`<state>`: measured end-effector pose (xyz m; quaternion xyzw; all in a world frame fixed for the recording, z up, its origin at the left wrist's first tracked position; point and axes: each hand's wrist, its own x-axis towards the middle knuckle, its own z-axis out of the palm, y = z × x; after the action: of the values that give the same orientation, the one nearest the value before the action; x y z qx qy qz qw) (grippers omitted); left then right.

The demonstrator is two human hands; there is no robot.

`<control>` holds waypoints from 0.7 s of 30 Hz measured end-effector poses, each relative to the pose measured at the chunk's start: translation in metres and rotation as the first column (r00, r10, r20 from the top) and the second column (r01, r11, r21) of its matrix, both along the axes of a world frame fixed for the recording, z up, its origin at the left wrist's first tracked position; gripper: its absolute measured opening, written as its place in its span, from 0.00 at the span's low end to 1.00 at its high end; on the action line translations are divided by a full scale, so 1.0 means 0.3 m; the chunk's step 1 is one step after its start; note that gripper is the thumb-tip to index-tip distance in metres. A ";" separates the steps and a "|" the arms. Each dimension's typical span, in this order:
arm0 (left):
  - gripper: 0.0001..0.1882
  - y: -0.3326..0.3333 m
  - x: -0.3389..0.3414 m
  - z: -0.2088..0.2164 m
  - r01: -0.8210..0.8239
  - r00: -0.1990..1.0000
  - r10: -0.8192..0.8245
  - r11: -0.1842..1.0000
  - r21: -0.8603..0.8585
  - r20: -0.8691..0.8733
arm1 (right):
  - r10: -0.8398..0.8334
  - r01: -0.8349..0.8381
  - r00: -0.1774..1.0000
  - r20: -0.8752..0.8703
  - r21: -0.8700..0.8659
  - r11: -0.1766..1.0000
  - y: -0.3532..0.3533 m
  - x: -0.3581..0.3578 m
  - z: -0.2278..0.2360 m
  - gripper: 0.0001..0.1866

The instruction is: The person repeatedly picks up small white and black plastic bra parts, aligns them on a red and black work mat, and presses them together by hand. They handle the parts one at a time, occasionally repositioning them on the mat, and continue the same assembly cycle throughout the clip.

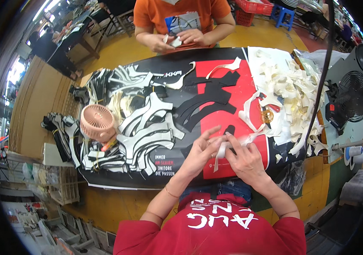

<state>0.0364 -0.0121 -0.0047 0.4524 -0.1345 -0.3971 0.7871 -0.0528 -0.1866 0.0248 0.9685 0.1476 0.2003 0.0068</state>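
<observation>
Both my hands meet above the red part of the table covering, near its front edge. Between their fingertips is a thin white fabric strip (220,154), slightly blurred, one end hanging down. My left hand (202,152) pinches it from the left, and my right hand (247,164) grips it from the right with bent fingers. A small black tip (230,129) shows just beyond the fingers; whether it belongs to the strip I cannot tell. Farther off lie black curved cut pieces (212,94). A pale curved strip (244,114) rests beyond my right hand.
White cut pieces (147,146) lie in overlapping stacks at left, beside a pink fan (98,122). Cream scraps (294,87) heap at right, near yellow rubber bands (266,116). Across the table, a person in orange (185,21) handles a small pale piece. A dark cable (324,72) hangs at right.
</observation>
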 end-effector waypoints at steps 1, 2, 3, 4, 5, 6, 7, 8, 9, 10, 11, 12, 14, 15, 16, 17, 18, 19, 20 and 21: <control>0.31 -0.009 -0.006 0.006 -0.075 0.997 0.075 0.997 0.029 -0.025 | 0.012 -0.012 1.000 0.003 0.031 0.999 0.002 -0.003 0.000 0.10; 0.30 -0.007 -0.012 0.012 -0.063 0.995 0.067 0.996 0.059 -0.069 | 0.022 -0.023 1.000 0.009 0.061 0.998 0.005 -0.006 0.000 0.10; 0.30 -0.006 -0.015 0.016 -0.059 0.993 0.061 0.998 0.019 -0.101 | -0.024 0.018 0.999 0.026 0.201 0.980 0.014 -0.008 -0.002 0.10; 0.29 -0.006 -0.024 0.017 -0.053 0.989 0.047 0.998 -0.039 -0.141 | -0.028 0.027 1.000 0.000 0.222 0.975 0.013 -0.009 -0.001 0.10; 0.28 -0.006 -0.030 0.016 -0.038 0.989 0.034 0.999 -0.024 -0.147 | -0.047 0.054 0.998 -0.035 0.255 0.965 0.017 -0.016 0.003 0.11; 0.29 -0.008 -0.037 0.013 -0.019 0.986 0.014 0.999 -0.027 -0.165 | -0.069 0.088 0.995 -0.074 0.287 0.954 0.023 -0.025 0.007 0.11; 0.30 -0.014 -0.044 0.009 0.003 0.983 -0.009 0.999 -0.033 -0.184 | -0.060 0.070 0.997 -0.040 0.317 0.946 0.031 -0.025 0.008 0.12; 0.32 -0.017 -0.049 0.005 0.030 0.976 -0.031 1.000 -0.008 -0.217 | -0.050 0.080 0.995 -0.090 0.371 0.925 0.038 -0.028 0.010 0.12; 0.42 -0.028 -0.064 0.000 0.062 0.975 -0.072 0.997 -0.053 -0.210 | -0.032 0.078 0.993 -0.112 0.426 0.901 0.042 -0.031 0.013 0.12; 0.44 -0.029 -0.067 -0.004 0.071 0.964 -0.093 0.993 -0.097 -0.249 | -0.013 0.076 0.991 -0.133 0.479 0.875 0.045 -0.034 0.015 0.13; 0.46 -0.027 -0.068 -0.008 0.091 0.951 -0.136 0.981 -0.169 -0.277 | -0.063 0.123 0.988 -0.143 0.458 0.880 0.046 -0.039 0.018 0.14; 0.48 -0.026 -0.071 -0.011 0.100 0.935 -0.162 0.974 -0.204 -0.316 | -0.085 0.157 0.982 -0.167 0.490 0.857 0.046 -0.040 0.019 0.14; 0.55 -0.025 -0.081 -0.016 0.062 0.934 -0.111 0.986 -0.152 -0.341 | -0.133 0.227 0.970 -0.203 0.568 0.791 0.041 -0.037 0.019 0.15; 0.56 -0.020 -0.079 -0.019 0.076 0.933 -0.130 0.982 -0.171 -0.335 | -0.148 0.231 0.971 -0.186 0.584 0.778 0.037 -0.040 0.021 0.18; 0.57 -0.013 -0.077 -0.021 0.091 0.936 -0.155 0.974 -0.208 -0.317 | -0.159 0.256 0.965 -0.210 0.606 0.753 0.036 -0.045 0.023 0.18; 0.57 -0.007 -0.075 -0.024 0.118 0.940 -0.183 0.966 -0.230 -0.287 | -0.167 0.276 0.959 -0.228 0.629 0.726 0.034 -0.045 0.025 0.19; 0.57 0.001 -0.076 -0.027 0.143 0.939 -0.201 0.966 -0.213 -0.279 | -0.169 0.290 0.955 -0.242 0.650 0.702 0.035 -0.048 0.026 0.19; 0.58 0.006 -0.076 -0.031 0.166 0.939 -0.220 0.963 -0.212 -0.264 | -0.175 0.296 0.953 -0.248 0.637 0.712 0.033 -0.052 0.029 0.19; 0.58 0.008 -0.079 -0.038 0.181 0.940 -0.235 0.958 -0.222 -0.246 | -0.164 0.303 0.948 -0.273 0.621 0.723 0.032 -0.059 0.032 0.17; 0.56 0.006 -0.088 -0.046 0.213 0.945 -0.249 0.960 -0.180 -0.211 | -0.153 0.311 0.942 -0.299 0.605 0.733 0.030 -0.070 0.036 0.16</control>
<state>0.0101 -0.0102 -0.0186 0.3215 -0.1243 -0.5252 0.7781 -0.0737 -0.1776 0.0355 0.9387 -0.0531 0.1233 -0.3176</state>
